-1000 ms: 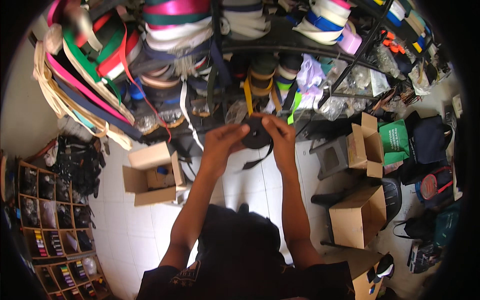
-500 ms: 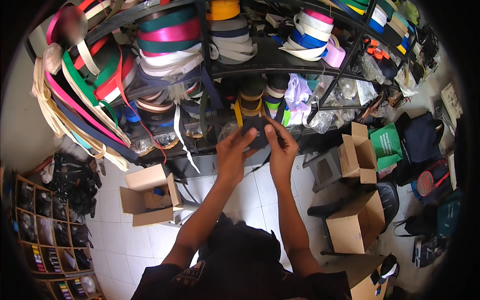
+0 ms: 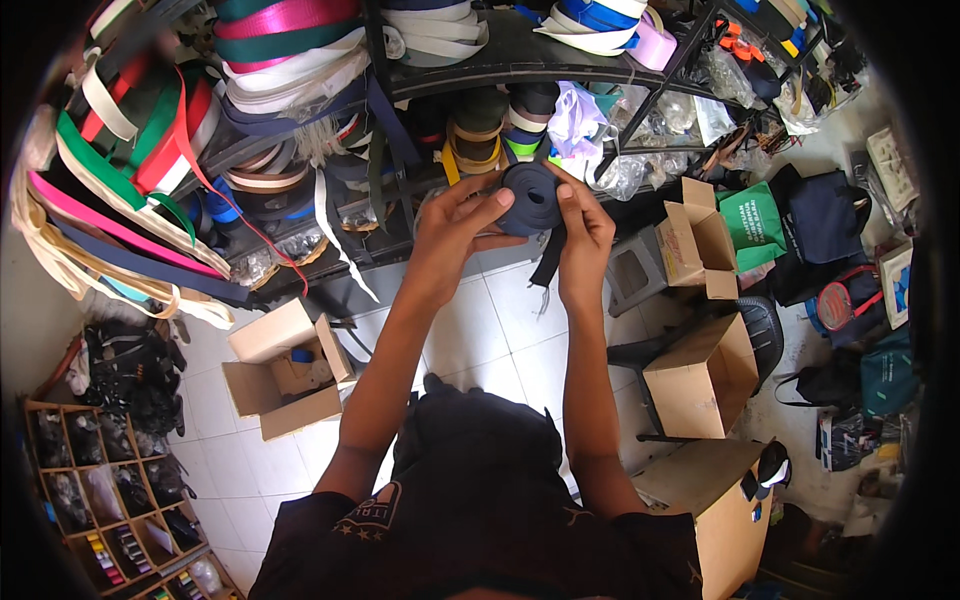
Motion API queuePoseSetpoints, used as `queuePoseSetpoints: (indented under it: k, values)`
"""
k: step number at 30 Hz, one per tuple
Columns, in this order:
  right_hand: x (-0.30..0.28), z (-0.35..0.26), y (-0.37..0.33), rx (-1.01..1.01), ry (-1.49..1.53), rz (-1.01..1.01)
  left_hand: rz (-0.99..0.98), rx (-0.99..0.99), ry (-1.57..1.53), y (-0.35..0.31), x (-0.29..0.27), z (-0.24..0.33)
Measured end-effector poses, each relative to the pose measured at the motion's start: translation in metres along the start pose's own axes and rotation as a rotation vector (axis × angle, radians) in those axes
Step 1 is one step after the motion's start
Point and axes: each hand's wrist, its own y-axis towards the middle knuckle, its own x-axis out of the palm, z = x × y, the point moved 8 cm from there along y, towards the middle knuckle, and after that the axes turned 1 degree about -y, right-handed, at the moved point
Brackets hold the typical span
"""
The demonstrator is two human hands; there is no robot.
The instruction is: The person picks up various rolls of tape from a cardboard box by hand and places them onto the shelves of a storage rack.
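A dark roll of webbing strap [image 3: 519,212] is held up between my two hands, its coiled face and centre hole turned toward me. My left hand [image 3: 458,228] grips it from the left, thumb on its front edge. From the other side my right hand [image 3: 584,228] pinches it, thumb on the near rim and fingers behind. A loose end [image 3: 546,262] with frayed threads hangs from the roll beside my right wrist. The fingers behind the roll are partly hidden.
A black shelf rack [image 3: 520,70] ahead carries many coloured webbing rolls. Long straps [image 3: 120,230] drape at the left. An open cardboard box [image 3: 285,370] stands low at left; other boxes [image 3: 702,375] are at right. A compartment shelf [image 3: 110,480] is at lower left.
The webbing roll has tilted so its coiled face and hole now show. Its loose end hangs lower beside my right hand. Both hands stay on it, and the view has shifted.
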Motion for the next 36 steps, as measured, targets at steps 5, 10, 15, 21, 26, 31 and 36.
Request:
queuePoseSetpoints:
  k: [5,10,15,21,26,31,36]
  values:
    - [0.0,0.011,-0.011,-0.015,0.048,0.11,0.103,0.1,-0.328,-0.007,0.008,-0.015]
    - [0.023,0.029,-0.031,0.072,0.204,0.102,0.319,0.215,-0.379,-0.029,-0.018,-0.041]
    - [0.041,0.032,-0.04,0.103,0.131,-0.008,0.196,0.094,-0.232,-0.058,-0.03,-0.053]
    - [0.106,0.065,-0.074,0.313,0.139,-0.251,0.295,0.027,-0.172,-0.126,-0.079,-0.065]
    - [0.179,0.105,-0.128,0.638,0.454,-0.641,0.499,0.005,-0.303,-0.181,-0.13,-0.066]
    - [0.268,0.132,-0.184,0.641,0.315,-0.969,0.516,0.15,-0.266,-0.229,-0.203,-0.073]
    - [0.34,0.21,-0.256,0.903,0.293,-1.033,0.677,0.166,-0.516,-0.276,-0.286,-0.097]
